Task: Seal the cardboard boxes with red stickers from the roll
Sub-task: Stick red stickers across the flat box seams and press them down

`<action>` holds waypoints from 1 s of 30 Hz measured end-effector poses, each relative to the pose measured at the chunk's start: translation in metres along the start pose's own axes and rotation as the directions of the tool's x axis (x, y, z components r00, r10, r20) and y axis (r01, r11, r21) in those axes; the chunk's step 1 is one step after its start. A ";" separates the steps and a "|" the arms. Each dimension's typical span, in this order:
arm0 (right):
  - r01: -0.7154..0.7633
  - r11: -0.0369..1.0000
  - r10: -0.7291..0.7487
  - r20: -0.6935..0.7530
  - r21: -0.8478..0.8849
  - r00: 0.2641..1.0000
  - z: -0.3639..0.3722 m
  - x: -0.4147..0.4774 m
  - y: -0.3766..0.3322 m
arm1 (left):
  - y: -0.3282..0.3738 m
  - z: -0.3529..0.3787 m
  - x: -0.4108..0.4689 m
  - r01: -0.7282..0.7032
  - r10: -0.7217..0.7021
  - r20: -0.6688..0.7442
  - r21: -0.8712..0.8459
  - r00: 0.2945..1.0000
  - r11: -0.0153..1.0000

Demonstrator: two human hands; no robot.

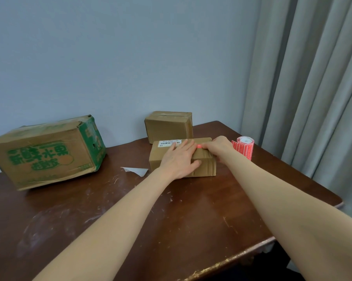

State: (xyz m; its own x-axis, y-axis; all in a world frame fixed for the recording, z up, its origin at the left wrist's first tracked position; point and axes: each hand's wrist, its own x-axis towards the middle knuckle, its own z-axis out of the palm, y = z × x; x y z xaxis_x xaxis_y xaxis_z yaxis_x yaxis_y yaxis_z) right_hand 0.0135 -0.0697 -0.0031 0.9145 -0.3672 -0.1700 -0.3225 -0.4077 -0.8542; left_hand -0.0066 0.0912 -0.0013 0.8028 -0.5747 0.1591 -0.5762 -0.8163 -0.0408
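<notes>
A small brown cardboard box (206,166) with a white barcode label lies on the dark wooden table (171,216). My left hand (179,161) lies flat on its top, fingers straight. My right hand (217,147) rests at the box's far right edge, its fingertips on a red sticker (199,146) that shows between the two hands. The roll of red stickers (244,147) stands just right of the box, close behind my right hand.
A second small brown box (169,126) sits behind the first, against the wall. A large box with green print (47,153) lies at the left. A white scrap of backing paper (136,170) lies between them. Grey curtains (312,88) hang at the right.
</notes>
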 end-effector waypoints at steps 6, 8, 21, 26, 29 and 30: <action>-0.005 1.000 0.005 -0.020 0.018 1.000 0.001 -0.003 -0.001 | -0.009 0.001 -0.009 0.103 -0.103 -0.011 0.009 0.995 0.995; -0.014 0.999 0.015 -0.028 0.029 0.999 0.002 -0.004 -0.002 | -0.012 0.001 -0.011 0.125 -0.124 -0.021 0.012 0.992 0.992; 0.003 0.997 0.003 -0.069 0.079 0.998 0.001 0.001 0.008 | -0.015 -0.004 -0.014 0.159 -0.164 -0.083 -0.059 0.983 0.985; -0.015 0.998 0.020 -0.066 0.062 0.998 0.002 0.000 0.006 | -0.016 -0.006 -0.011 0.178 -0.196 -0.098 -0.165 0.976 0.970; -0.004 0.997 0.009 -0.059 0.082 0.998 0.002 0.000 0.001 | -0.020 -0.007 -0.009 0.174 -0.198 -0.155 -0.158 0.968 0.972; -0.001 0.997 0.005 -0.058 0.079 0.998 0.001 -0.001 -0.001 | -0.021 -0.007 -0.008 0.167 -0.188 -0.161 -0.136 0.969 0.977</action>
State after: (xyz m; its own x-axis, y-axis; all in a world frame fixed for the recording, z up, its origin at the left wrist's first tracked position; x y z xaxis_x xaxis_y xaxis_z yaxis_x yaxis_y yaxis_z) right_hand 0.0132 -0.0682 -0.0030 0.8969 -0.4175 -0.1456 -0.3028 -0.3401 -0.8903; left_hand -0.0020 0.1130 0.0051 0.8616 -0.3939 0.3202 -0.4497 -0.8849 0.1212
